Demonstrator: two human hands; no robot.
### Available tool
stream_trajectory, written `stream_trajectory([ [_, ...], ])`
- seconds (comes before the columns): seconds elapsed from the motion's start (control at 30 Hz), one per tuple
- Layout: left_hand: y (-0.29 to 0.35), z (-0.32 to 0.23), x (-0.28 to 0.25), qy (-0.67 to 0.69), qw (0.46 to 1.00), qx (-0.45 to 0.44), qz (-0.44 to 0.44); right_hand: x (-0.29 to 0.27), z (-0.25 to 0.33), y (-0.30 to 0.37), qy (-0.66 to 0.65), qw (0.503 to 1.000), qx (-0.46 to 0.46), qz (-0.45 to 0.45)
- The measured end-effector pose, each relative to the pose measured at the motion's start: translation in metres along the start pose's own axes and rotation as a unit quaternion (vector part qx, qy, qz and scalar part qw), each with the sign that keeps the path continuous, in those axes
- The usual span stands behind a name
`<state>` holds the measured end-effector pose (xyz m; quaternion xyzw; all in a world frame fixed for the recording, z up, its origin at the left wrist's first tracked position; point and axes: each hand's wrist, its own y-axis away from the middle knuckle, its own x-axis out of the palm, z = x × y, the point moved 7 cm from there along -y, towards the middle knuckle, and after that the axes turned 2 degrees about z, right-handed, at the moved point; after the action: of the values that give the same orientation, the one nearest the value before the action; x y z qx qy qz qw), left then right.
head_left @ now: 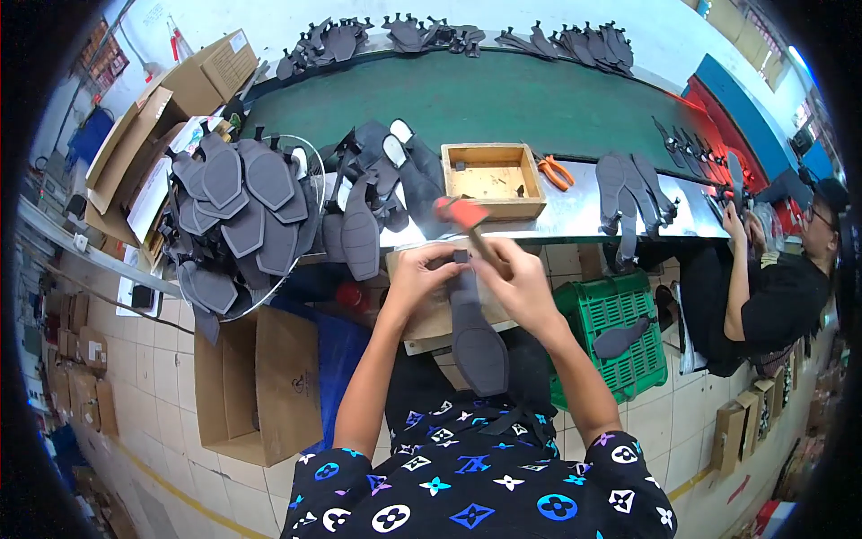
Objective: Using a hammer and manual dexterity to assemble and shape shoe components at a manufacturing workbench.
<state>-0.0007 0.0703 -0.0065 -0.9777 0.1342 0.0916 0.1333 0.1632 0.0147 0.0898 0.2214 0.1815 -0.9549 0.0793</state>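
A dark grey shoe sole [479, 349] lies in front of me, its wide end toward my body and its narrow end on a small wooden work block [431, 334]. My left hand [420, 277] is closed at that narrow end, fingertips pinching a small black heel piece [461, 256]. In my right hand [521, 286] is a hammer, gripped by its handle. The red hammer head [461, 213] is raised just beyond the heel piece and slightly blurred. Part of the right hand's grip is hidden by the hand itself.
Stacked soles [260, 202] fill a rack at left, and more soles [359, 225] lie beside it. A wooden tray [494, 208] and orange pliers [555, 172] sit on the bench. Below are a cardboard box [287, 386] and green crate [575, 310]. A co-worker [772, 292] sits at right.
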Motion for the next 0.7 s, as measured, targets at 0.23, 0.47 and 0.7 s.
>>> stream_trajectory([
  [0.23,-0.002,-0.012,0.009,0.036,0.999,-0.002,0.039,-0.017,0.033,0.056,0.042,0.997,0.028,-0.054],
  [0.47,0.004,-0.007,0.007,0.130,0.988,-0.072,0.029,-0.042,0.075,0.056,0.119,0.988,-0.043,-0.087],
  [0.7,0.015,-0.029,0.014,-0.277,0.957,0.016,0.083,-0.006,-0.005,0.066,0.109,0.992,0.057,-0.015],
])
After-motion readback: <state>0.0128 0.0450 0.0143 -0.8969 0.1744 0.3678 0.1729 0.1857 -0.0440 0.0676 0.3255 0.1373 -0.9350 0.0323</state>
